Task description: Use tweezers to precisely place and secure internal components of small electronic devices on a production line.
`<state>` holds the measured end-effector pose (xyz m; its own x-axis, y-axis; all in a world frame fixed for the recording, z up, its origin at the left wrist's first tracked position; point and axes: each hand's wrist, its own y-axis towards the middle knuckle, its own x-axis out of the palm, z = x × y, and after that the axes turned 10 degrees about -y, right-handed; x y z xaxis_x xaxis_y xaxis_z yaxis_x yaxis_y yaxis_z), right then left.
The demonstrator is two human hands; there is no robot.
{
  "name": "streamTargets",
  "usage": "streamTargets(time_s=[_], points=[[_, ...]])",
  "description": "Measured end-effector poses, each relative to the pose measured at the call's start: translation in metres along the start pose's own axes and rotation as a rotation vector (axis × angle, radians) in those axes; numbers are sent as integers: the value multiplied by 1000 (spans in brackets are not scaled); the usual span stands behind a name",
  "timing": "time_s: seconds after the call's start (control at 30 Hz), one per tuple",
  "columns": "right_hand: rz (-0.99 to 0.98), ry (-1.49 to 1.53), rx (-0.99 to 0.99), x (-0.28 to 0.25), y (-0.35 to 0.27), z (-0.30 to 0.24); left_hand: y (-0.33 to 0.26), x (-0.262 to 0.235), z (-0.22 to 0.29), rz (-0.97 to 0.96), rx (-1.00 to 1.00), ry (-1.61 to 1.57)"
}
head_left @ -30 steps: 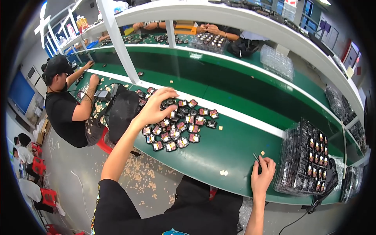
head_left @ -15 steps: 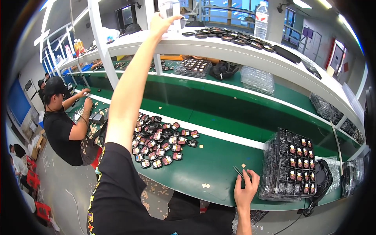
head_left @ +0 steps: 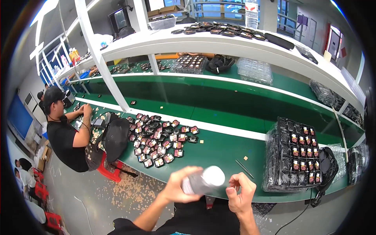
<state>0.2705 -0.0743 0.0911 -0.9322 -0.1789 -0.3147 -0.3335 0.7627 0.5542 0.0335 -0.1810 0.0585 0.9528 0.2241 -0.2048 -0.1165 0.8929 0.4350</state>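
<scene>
My left hand (head_left: 181, 187) is wrapped round a bottle (head_left: 196, 182) with a grey, see-through body and a white cap (head_left: 214, 176), held tilted over the table's front edge. Just right of the cap is my right hand (head_left: 242, 192), its fingers curled in and nothing visible in them. Beyond it a pair of tweezers (head_left: 244, 169) lies on the green tabletop (head_left: 213, 154). To the left sits a heap of small black parts with printed labels (head_left: 158, 139).
Stacked clear and black trays (head_left: 293, 154) holding labelled parts stand at the right, with a black bag (head_left: 328, 166) beside them. A white shelf (head_left: 219, 44) crosses above the table, carrying black parts and a water bottle (head_left: 251, 15). A co-worker (head_left: 66, 131) sits at the left.
My left hand has come down from the shelf, bringing the bottle in front of me. The tweezers have left my right hand and lie on the table. My right hand has moved slightly nearer me.
</scene>
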Motion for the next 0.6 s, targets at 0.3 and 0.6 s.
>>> streamTargets(time_s=[0.3, 0.6], points=[[-293, -430, 122, 8, -17, -4, -57, 22, 25, 48, 12, 685], [-252, -210, 11, 6, -23, -7, -40, -10, -5, -596, -430, -227]])
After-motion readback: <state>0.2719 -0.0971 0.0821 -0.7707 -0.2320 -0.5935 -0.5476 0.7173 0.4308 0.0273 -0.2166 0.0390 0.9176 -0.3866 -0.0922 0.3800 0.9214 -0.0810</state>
